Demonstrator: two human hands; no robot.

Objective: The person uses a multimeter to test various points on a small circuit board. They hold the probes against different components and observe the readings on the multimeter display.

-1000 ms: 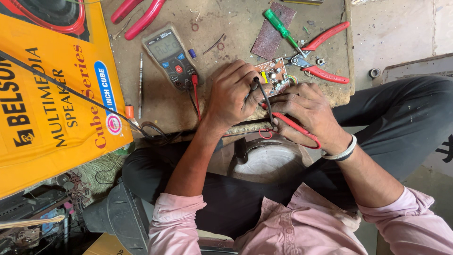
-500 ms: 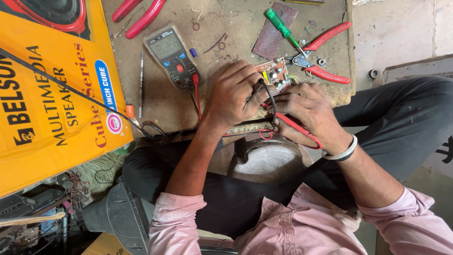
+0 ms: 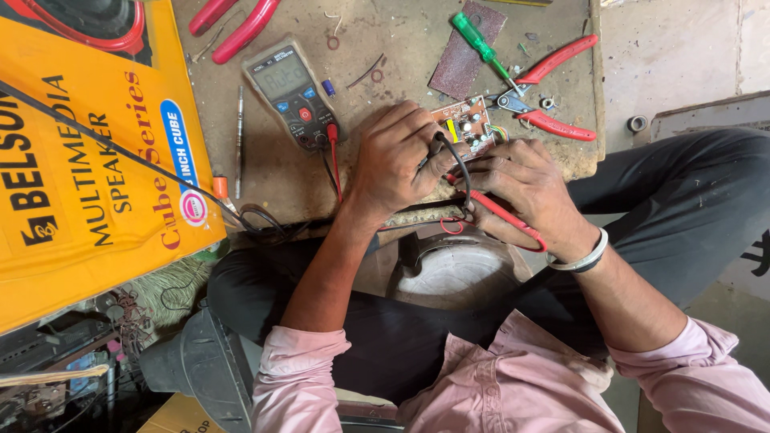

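head view, looking down on a worn wooden surface [image 3: 385, 172]. the small circuit board [image 3: 468, 126] lies near the middle of the surface, at the fingertips of both hands. the left hand [image 3: 399, 156], at 9 o'clock of the board, has its fingers curled and pinched on the black probe [image 3: 439, 144], whose tip comes down at the board's near edge. the right hand [image 3: 525, 188], at 5 o'clock of the board, has its fingers closed round the red probe [image 3: 505, 215], which runs along under the palm toward the wrist; a pale bangle [image 3: 588, 256] circles that wrist. the multimeter [image 3: 293, 92] lies at 9 o'clock of the left hand, its black and red leads trailing to the surface's near edge. red-handled pliers [image 3: 545, 96] lie just at 2 o'clock of the board, with a green screwdriver [image 3: 481, 44] across a scrap of sandpaper [image 3: 465, 52] at 12 o'clock. a yellow speaker carton [image 3: 88, 184] fills the far 9 o'clock side. a second pair of red-handled pliers [image 3: 237, 20] lies at 11 o'clock of the multimeter.
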